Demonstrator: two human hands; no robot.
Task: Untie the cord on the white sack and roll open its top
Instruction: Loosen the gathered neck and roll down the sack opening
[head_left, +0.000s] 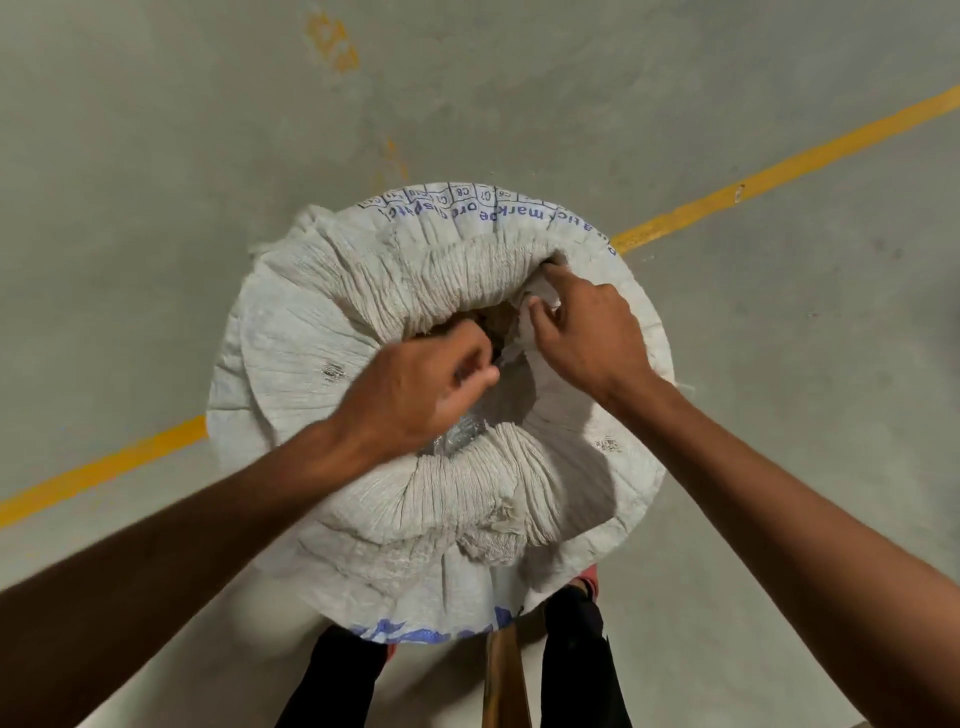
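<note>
I'm looking down at what seems a warehouse or industrial bay: a bare grey concrete floor (156, 182), scuffed and stained, crossed by a painted yellow line (779, 171), with a big woven white sack (322, 332) standing on it.

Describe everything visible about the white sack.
The white sack is woven, plastic-looking fabric with blue print along its far and near edges. It stands upright on a grey floor, across a yellow line. Its top is rolled outward into a thick crinkled collar around a small opening with brownish contents. Small frayed spots mark its sides. The left hand and right hand pinch fabric at the opening. No cord is visible.
</note>
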